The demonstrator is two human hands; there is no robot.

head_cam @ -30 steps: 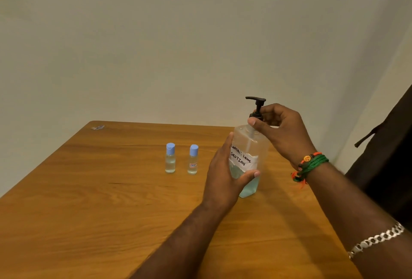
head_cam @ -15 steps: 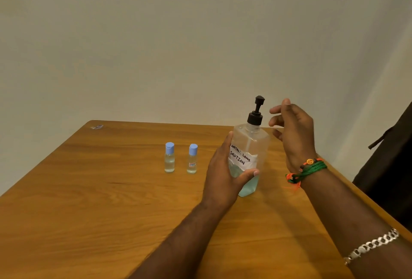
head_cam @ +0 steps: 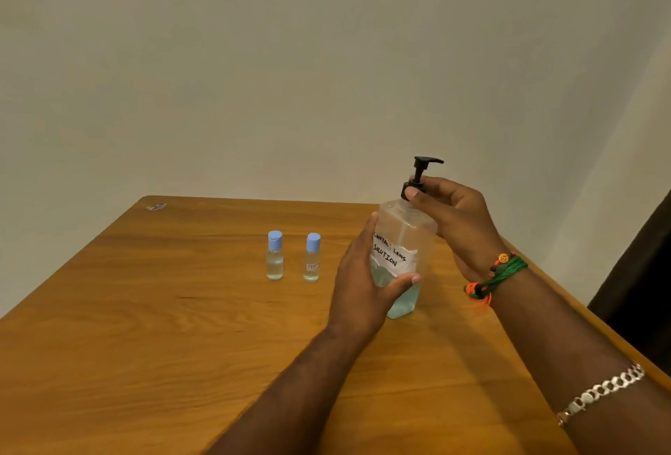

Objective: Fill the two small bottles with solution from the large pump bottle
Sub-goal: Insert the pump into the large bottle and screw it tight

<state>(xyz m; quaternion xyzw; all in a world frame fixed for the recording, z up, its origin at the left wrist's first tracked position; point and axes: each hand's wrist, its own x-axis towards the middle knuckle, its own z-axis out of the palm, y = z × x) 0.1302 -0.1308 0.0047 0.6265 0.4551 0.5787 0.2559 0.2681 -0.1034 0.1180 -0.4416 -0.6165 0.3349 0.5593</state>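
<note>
1. The left forearm reaches forward from the lower middle of the view, wrist straight.
2. The left hand (head_cam: 361, 285) is curled sideways, palm turned to the right, fingers wrapped out of sight and thumb (head_cam: 403, 280) laid across the near side of what it grips.
3. The right arm comes in from the lower right, wrist bent upward.
4. The right hand (head_cam: 455, 216) is raised higher than the left, with fingertips (head_cam: 412, 194) pinched together in a closed grasp.
</note>
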